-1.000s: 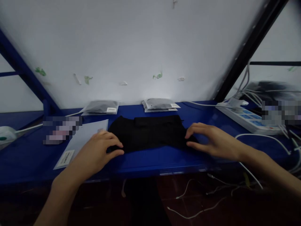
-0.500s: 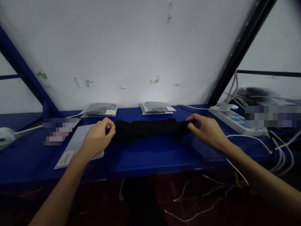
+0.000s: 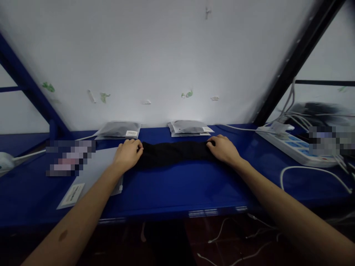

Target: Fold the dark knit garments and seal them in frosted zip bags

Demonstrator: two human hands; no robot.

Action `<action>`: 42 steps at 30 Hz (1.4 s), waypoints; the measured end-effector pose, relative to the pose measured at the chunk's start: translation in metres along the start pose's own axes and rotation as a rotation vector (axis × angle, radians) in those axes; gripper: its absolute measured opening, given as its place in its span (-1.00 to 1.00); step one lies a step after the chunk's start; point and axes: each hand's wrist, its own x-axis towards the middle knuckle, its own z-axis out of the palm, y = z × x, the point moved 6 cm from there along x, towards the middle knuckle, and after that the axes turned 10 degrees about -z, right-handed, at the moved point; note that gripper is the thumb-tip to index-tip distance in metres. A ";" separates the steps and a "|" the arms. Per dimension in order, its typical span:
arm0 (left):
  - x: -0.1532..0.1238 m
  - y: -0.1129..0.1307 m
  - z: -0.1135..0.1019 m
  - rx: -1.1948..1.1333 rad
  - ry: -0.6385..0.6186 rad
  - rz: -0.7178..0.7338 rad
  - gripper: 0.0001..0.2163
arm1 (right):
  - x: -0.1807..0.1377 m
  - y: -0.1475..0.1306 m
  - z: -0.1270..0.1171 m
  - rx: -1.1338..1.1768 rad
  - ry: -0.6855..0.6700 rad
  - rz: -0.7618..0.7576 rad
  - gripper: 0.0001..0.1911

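A black piece of folded cloth (image 3: 174, 153) stretches in a long strip across the blue table, its exact kind unclear. My left hand (image 3: 129, 152) is closed on its left end, fingertips pinched at the edge. The right end is pinched by my right hand (image 3: 222, 147), thumb and fingers together. Beneath my left wrist lies a frosted zip bag (image 3: 95, 166) with a white label (image 3: 72, 194) at its near corner.
Against the wall rest two filled grey bags, one at left (image 3: 118, 130) and a stack at right (image 3: 190, 128). A white power strip (image 3: 299, 147) with cables stands on the right. A blurred-out item (image 3: 69, 159) lies at left. White cables (image 3: 222, 231) trail below the table's front edge.
My hands have come closer together with the cloth between them, and the strip now lies lower, onto the table. The view has shifted slightly.
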 end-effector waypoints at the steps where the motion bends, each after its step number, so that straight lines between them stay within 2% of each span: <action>1: 0.000 0.000 0.000 0.005 -0.005 -0.003 -0.83 | -0.001 0.002 0.000 0.015 0.003 -0.006 -0.65; 5: 0.000 0.000 -0.001 0.019 0.004 -0.015 -0.82 | -0.003 0.006 -0.004 0.074 0.039 -0.024 -0.71; 10: 0.001 0.000 0.001 0.026 0.026 -0.006 -0.81 | -0.007 0.014 -0.011 0.130 0.080 0.080 -0.71; 17: 0.000 0.000 0.000 0.018 0.020 -0.003 -0.83 | -0.007 0.021 -0.011 0.237 0.086 0.097 -0.81; 42: -0.002 0.003 -0.002 0.025 -0.007 -0.012 -0.82 | -0.009 0.014 -0.008 0.175 0.046 0.050 -0.74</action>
